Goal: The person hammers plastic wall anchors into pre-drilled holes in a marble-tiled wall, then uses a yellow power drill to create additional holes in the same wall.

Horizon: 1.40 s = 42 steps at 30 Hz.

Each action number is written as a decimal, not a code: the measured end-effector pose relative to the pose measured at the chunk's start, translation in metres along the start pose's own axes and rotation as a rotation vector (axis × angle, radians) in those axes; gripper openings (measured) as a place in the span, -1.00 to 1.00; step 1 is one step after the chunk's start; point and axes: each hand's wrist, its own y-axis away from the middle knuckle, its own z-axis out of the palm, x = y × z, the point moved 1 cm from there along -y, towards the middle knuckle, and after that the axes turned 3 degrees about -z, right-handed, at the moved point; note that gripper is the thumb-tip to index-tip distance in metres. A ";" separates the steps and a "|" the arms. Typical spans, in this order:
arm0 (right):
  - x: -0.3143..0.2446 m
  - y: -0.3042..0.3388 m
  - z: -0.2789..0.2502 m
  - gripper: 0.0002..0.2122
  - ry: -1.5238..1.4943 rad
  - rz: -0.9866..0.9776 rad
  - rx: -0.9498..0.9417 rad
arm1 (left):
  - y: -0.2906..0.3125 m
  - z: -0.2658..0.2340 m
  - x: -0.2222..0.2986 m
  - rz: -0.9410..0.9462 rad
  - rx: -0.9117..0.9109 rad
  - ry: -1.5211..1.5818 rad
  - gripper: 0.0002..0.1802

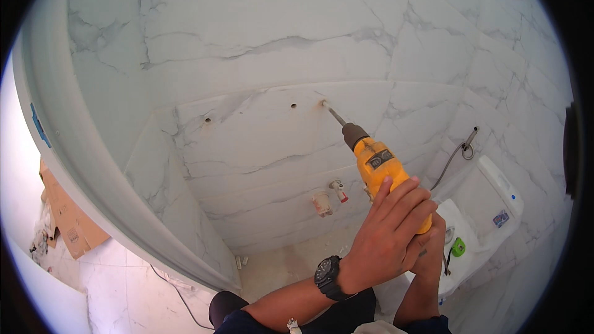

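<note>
Left fingers (402, 198) are clamping over the rear of the yellow drill (382, 166); right hand (435, 235) is sitting just right of them, its fingers mostly hidden, can't tell their grip. Drill is pointing up-left from the fingers, bit (335, 115) meeting the marbled wall (260, 71). Round hole (294, 106) is showing farther left.
</note>
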 end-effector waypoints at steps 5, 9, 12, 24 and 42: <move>0.003 0.000 -0.001 -0.64 -0.014 0.013 0.009 | 0.000 0.002 0.001 0.004 0.011 -0.004 -0.53; 0.005 0.000 0.000 -0.64 -0.029 0.008 0.015 | 0.000 0.004 -0.001 0.014 0.017 -0.006 -0.54; 0.006 0.000 0.000 -0.65 -0.015 0.004 0.012 | 0.002 0.005 -0.002 0.014 0.024 -0.005 -0.54; 0.008 -0.002 0.000 -0.63 0.029 -0.045 -0.027 | -0.001 0.005 -0.002 0.031 0.003 -0.025 -0.55; 0.008 -0.003 0.000 -0.67 -0.019 -0.069 -0.011 | -0.010 0.002 -0.013 0.073 -0.058 0.080 -0.55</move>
